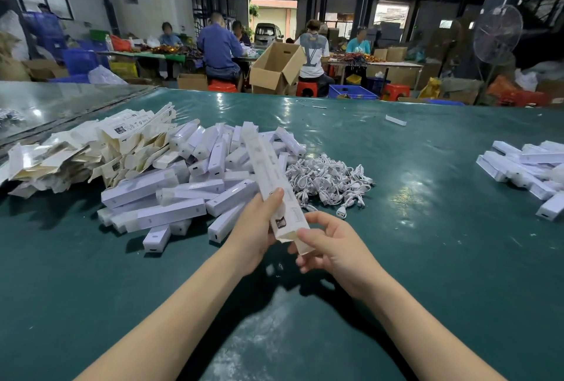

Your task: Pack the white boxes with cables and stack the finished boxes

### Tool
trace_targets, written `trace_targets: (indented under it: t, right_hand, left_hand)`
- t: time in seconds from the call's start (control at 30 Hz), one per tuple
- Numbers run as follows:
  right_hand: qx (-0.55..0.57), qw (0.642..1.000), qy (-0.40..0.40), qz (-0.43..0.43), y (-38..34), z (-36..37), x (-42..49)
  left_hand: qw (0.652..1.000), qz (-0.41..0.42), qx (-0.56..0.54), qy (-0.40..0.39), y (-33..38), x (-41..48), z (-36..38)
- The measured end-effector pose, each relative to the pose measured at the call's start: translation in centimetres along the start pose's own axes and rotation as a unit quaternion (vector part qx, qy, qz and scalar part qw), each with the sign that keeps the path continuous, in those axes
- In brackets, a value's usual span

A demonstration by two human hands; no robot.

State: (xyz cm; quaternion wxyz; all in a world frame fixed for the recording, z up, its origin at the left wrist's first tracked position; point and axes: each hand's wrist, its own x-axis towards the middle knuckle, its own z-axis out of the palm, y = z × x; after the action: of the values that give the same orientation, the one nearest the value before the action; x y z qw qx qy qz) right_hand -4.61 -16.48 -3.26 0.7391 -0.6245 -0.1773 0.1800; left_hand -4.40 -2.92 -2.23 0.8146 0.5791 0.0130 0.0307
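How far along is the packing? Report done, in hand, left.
Done: apparently only the small white pile at right. In hand: left hand and right hand hold one box, its near flap open. Left: heaps of flat boxes, white units and cables.

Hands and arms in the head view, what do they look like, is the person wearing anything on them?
Both are bare: the left hand and the right hand show no gloves, rings, watch or bracelet. The left forearm and right forearm are uncovered down to the bottom edge of the picture, so no sleeve is in view.
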Motion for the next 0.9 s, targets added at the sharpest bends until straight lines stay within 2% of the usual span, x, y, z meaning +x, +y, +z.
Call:
trace_targets:
  t: [0.07,0.17,0.27,0.37,0.43,0.5,0.67,0.77,0.9]
  right_hand:
    - [0.041,0.999,-0.003,0.0,-0.2,-0.3,0.1]
    - [0.096,0.995,-0.033,0.008,-0.5,-0.6,0.1]
    - [0.096,0.994,-0.049,0.024,-0.5,-0.5,0.0]
    - [0.062,0.997,-0.033,0.03,-0.3,0.1,-0.1]
    - [0.016,1.0,-0.002,-0.007,-0.1,0.3,-0.1]
    - [-0.084,0.992,0.046,-0.08,0.0,0.2,-0.2]
    - [-0.271,0.932,0.116,-0.21,0.1,0.4,-0.7]
    - [-0.3,0.91,0.142,-0.249,0.3,0.3,-0.7]
    - [-0.318,0.895,0.136,-0.281,-0.1,-0.3,-0.6]
  left_hand:
    - [0.996,-0.009,-0.059,-0.073,0.0,-0.3,0.3]
    - [0.98,-0.029,-0.138,-0.14,0.2,-0.4,0.1]
    - [0.975,-0.03,-0.177,-0.128,0.3,-0.4,-0.2]
    - [0.987,0.001,-0.141,-0.073,0.2,-0.3,-0.1]
    - [0.991,0.019,-0.126,-0.037,0.2,-0.2,-0.2]
    - [0.994,0.028,-0.101,-0.014,0.2,0.0,-0.5]
    - [0.997,-0.021,-0.038,-0.057,0.4,-0.2,-0.3]
    - [0.995,-0.039,-0.019,-0.089,0.8,-0.3,-0.4]
    - [0.997,-0.027,-0.025,-0.071,1.0,-0.4,-0.6]
